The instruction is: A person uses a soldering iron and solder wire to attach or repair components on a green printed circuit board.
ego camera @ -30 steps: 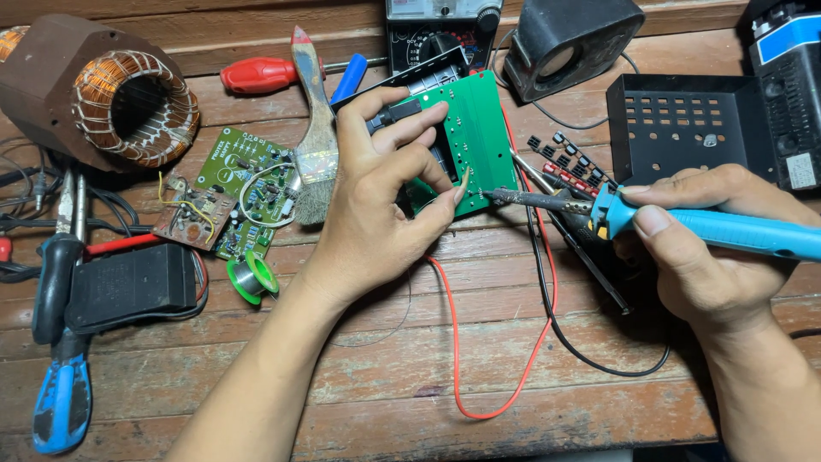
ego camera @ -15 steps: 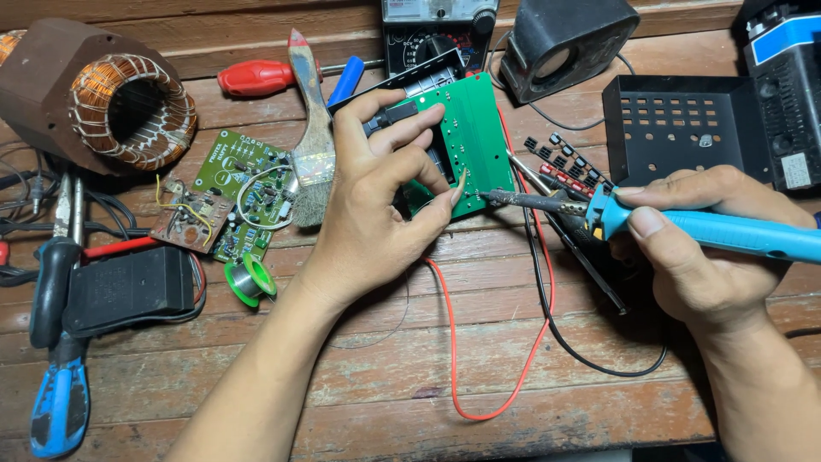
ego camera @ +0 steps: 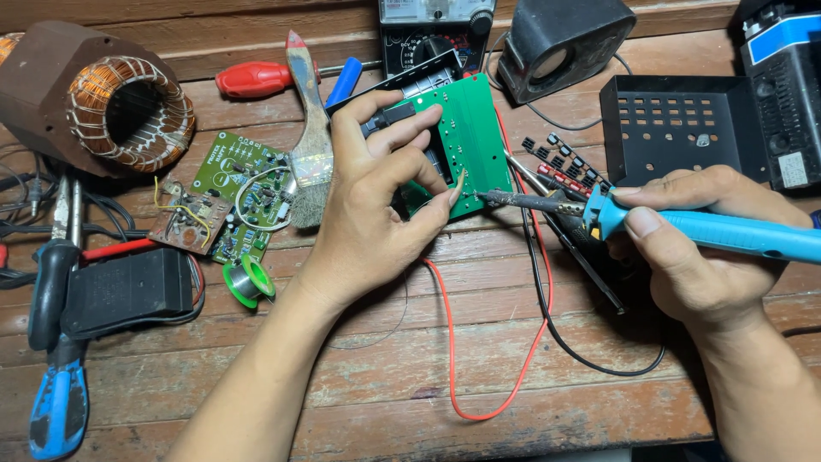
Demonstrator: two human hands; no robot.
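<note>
My left hand (ego camera: 376, 205) grips a green circuit board (ego camera: 466, 141) near the middle of the wooden bench, fingers wrapped over its left edge and thumb at its lower edge. My right hand (ego camera: 697, 248) holds a blue-handled soldering iron (ego camera: 684, 224). Its metal tip points left and touches the lower right edge of the green board, close to my left thumb. A red wire (ego camera: 479, 376) and a black wire (ego camera: 556, 316) trail from the board across the planks.
At left sit a copper-wound coil in a brown housing (ego camera: 111, 107), two smaller circuit boards (ego camera: 227, 201), a solder spool (ego camera: 248, 281), a brush (ego camera: 310, 137), blue-handled pliers (ego camera: 56, 376) and a red screwdriver (ego camera: 256, 79). A meter (ego camera: 436, 26), a small speaker (ego camera: 564, 43) and a black vented cover (ego camera: 676, 128) stand behind.
None of note: both hands hold the same pose, with the iron's tip staying at the board's lower right edge.
</note>
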